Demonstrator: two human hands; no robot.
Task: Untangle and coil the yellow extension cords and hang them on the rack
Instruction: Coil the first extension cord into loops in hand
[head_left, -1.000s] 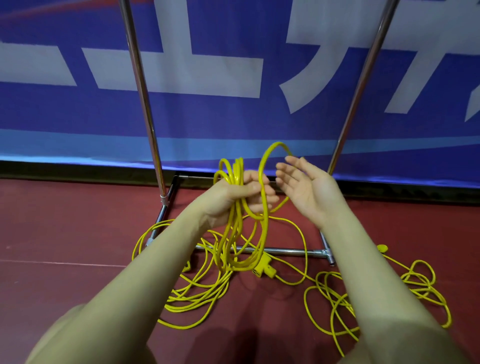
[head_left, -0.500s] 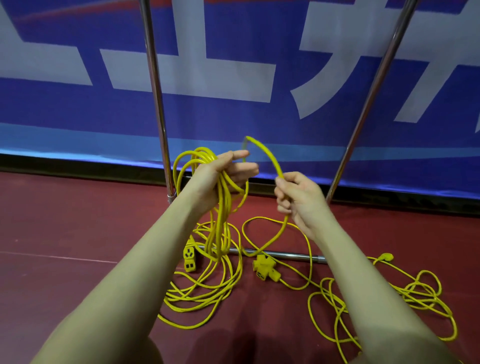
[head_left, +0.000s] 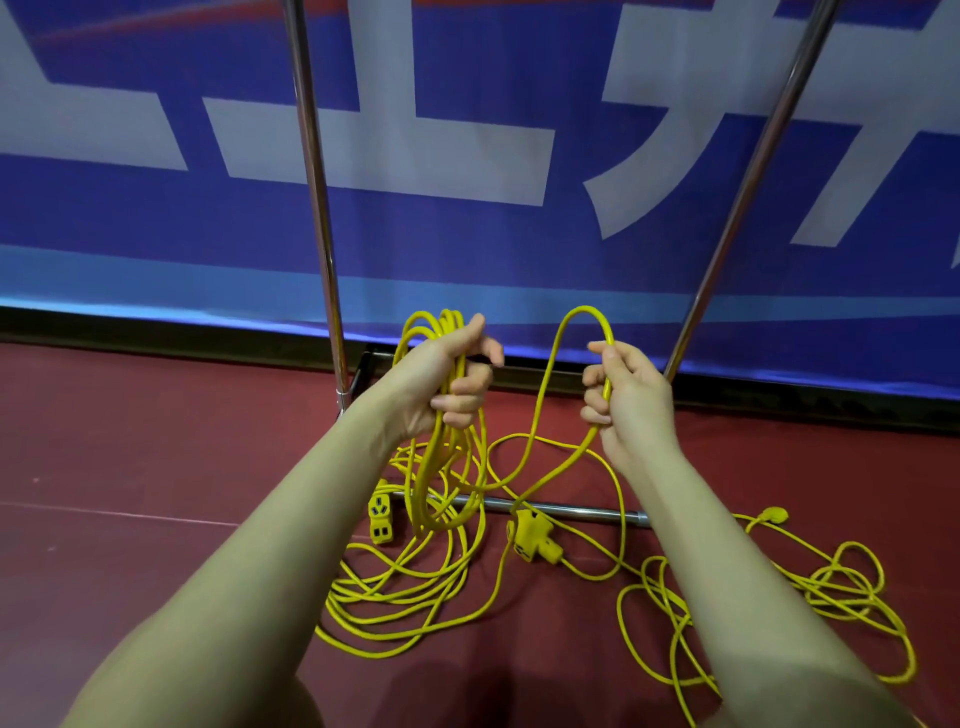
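Two hands, each closed on yellow cord, in front of a metal rack.

The left hand (head_left: 447, 379) has its fingers (head_left: 467, 387) curled round a coil (head_left: 441, 467) of several loops, which stand up above the thumb and hang down below the palm, apart from the right hand (head_left: 623, 395); the right hand's fingers and thumb pinch a single strand (head_left: 582, 317) that arches up between the two hands and runs down to the floor; under the hands lie a yellow socket block (head_left: 380, 519) and a yellow plug adapter (head_left: 535, 535), beside the rack's base bar (head_left: 571, 506); loose cord (head_left: 405, 597) is heaped on the red floor (head_left: 130, 467) at the left, and another tangle (head_left: 779, 597) lies to the right; the rack's two uprights (head_left: 311, 182) rise against a blue banner (head_left: 467, 234) with white lettering.
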